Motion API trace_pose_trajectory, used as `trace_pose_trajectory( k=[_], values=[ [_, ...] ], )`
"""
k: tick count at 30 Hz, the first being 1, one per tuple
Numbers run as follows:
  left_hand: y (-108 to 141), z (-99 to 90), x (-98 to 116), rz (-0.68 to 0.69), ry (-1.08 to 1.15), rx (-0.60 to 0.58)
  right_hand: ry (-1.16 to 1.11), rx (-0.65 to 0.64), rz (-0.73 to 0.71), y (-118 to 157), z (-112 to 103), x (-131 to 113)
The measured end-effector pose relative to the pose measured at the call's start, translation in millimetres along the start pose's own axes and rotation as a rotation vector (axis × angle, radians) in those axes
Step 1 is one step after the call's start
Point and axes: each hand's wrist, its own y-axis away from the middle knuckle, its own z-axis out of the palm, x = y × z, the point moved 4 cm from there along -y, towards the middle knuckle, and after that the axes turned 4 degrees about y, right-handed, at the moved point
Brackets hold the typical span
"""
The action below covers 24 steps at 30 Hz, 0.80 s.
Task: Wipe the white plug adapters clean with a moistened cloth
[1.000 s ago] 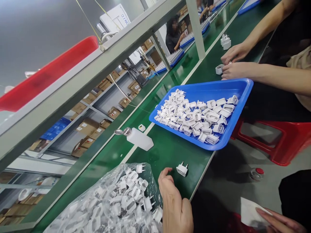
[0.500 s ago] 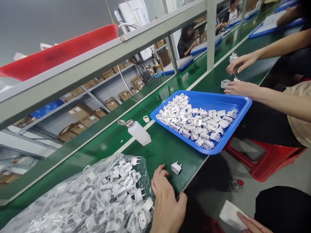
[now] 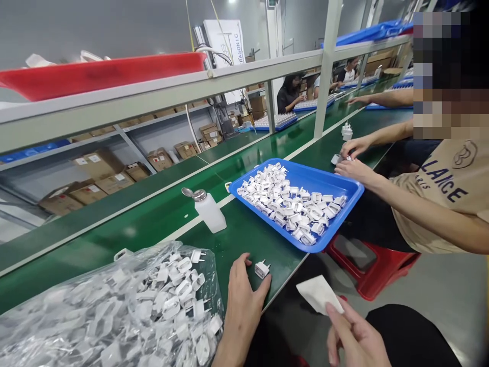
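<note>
My left hand (image 3: 241,293) curves loosely open, a white plug casing (image 3: 262,269) on the green bench (image 3: 284,265) at its one o'clock. My right hand (image 3: 355,334) pinches a white wipe (image 3: 318,294). A blue tray (image 3: 330,182) sits at the casing's one o'clock.

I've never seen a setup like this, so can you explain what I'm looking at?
These are a person's two bare hands, no robot, seen by one camera worn on that person's head, looking forward and down. The left hand is open around a small white plug piece on the green table; I can't tell whether they touch. The right hand pinches a white sheet, perhaps a wipe. Also on the table are a clear bag of similar pieces, a white bottle and a blue tray of more pieces.
</note>
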Motion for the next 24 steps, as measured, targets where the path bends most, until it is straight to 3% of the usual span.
trace_pose_trajectory(
  k=[3,5,8,11,17,24],
  values=[
    [0,-3.9,4,0.061,0.004,-0.047,0.176,0.124,-0.162,2,14,-15],
    [-1,-6.5,7,0.082,0.016,-0.072,0.348,0.137,-0.357,-1,27,-17],
    [-2,-8.4,6,0.065,0.052,-0.078,0.59,0.036,-0.735,-6,54,-12],
    [-1,-6.6,1,0.059,0.117,-0.085,0.695,-0.083,-0.963,-8,81,2],
    [0,-5.7,1,0.073,0.15,-0.098,0.749,-0.105,-1.024,-8,92,6],
    [-1,-8.3,8,0.052,0.103,-0.089,0.855,-0.273,-0.868,-21,98,-45]
  ],
)
